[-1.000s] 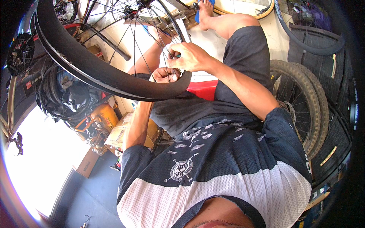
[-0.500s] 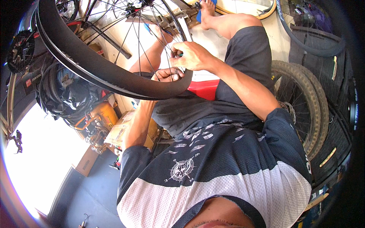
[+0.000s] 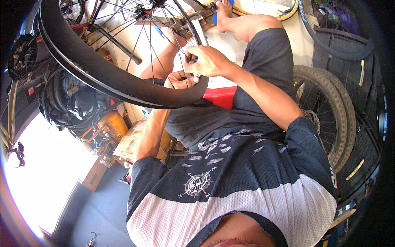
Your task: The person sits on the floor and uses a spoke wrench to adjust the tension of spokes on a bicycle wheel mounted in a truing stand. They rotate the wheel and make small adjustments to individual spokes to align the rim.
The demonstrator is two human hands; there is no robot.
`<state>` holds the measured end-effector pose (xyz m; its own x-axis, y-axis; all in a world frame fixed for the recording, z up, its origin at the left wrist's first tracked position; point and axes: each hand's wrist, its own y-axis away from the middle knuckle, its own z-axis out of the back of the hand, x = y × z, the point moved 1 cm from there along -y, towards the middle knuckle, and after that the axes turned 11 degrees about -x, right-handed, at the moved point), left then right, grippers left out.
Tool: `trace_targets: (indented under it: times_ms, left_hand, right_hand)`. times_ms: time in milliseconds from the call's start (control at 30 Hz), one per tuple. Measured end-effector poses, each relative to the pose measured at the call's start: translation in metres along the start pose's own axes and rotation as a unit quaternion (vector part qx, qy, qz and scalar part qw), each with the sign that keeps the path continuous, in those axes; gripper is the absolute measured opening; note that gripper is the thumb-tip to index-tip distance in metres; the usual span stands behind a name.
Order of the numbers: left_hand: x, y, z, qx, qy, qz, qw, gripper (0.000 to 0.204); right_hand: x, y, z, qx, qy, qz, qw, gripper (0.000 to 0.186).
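Note:
A bicycle wheel with a deep black rim (image 3: 105, 68) and thin black spokes stands tilted in front of me, its near edge over my lap. My left hand (image 3: 179, 79) is closed at the inner side of the rim, its thumb and fingers around the base of the spokes. Just above it, my right hand (image 3: 210, 61) pinches a small green piece (image 3: 195, 60) by a spoke close to the rim. Fingers cover most of that piece, so its kind cannot be made out. The wheel's hub (image 3: 144, 11) is at the top.
A red-and-white object (image 3: 221, 98) sits between my legs. Knobby-tyred wheels (image 3: 337, 119) stand at the right. On the left are a black bundle (image 3: 72, 99), an orange machine (image 3: 112, 125) and a cardboard box (image 3: 131, 142). A metal stand (image 3: 193, 22) is beyond the wheel.
The fingers of my left hand have shifted a little at the rim, with the thumb moving slightly. My right hand stays almost in place. The wheel has hardly moved.

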<state>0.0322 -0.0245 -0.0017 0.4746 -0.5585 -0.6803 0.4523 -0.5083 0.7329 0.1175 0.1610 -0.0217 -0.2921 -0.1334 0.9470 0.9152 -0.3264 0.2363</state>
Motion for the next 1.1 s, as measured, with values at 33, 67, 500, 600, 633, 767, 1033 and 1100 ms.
trace_targets:
  times_ms: [33,67,500,600,633,767,1033,1100]
  left_hand:
    - [-0.002,0.0,-0.001,-0.003,-0.012,-0.005,1.0,0.029]
    - [-0.002,0.0,-0.001,-0.006,-0.024,-0.009,1.0,0.029]
    - [0.011,0.0,0.013,0.037,0.102,0.055,0.993,0.031]
    - [0.0,0.009,0.002,0.048,0.195,0.1,0.975,0.024]
    - [0.004,0.008,0.004,0.053,0.215,0.102,0.97,0.022]
    - [0.007,0.004,0.011,0.091,0.103,0.068,0.988,0.015]
    - [-0.008,0.0,0.011,0.062,-0.015,0.041,0.997,0.028]
    - [-0.008,0.002,0.008,0.03,-0.036,0.047,0.998,0.027]
  right_hand:
    - [0.0,0.001,0.0,-0.001,0.002,-0.001,1.0,0.038]
    - [0.0,0.001,0.0,-0.005,0.003,0.003,1.0,0.037]
    - [-0.004,0.0,-0.002,-0.008,-0.003,0.009,1.0,0.038]
    - [-0.002,0.0,0.002,0.001,0.005,0.002,1.0,0.042]
    - [-0.001,0.0,0.001,0.007,0.01,0.0,1.0,0.044]
    - [-0.002,-0.001,-0.001,0.007,0.006,-0.007,1.0,0.043]
    - [0.0,0.002,0.001,0.0,-0.006,-0.003,1.0,0.037]
    - [-0.002,0.001,-0.001,-0.004,-0.009,0.005,1.0,0.037]
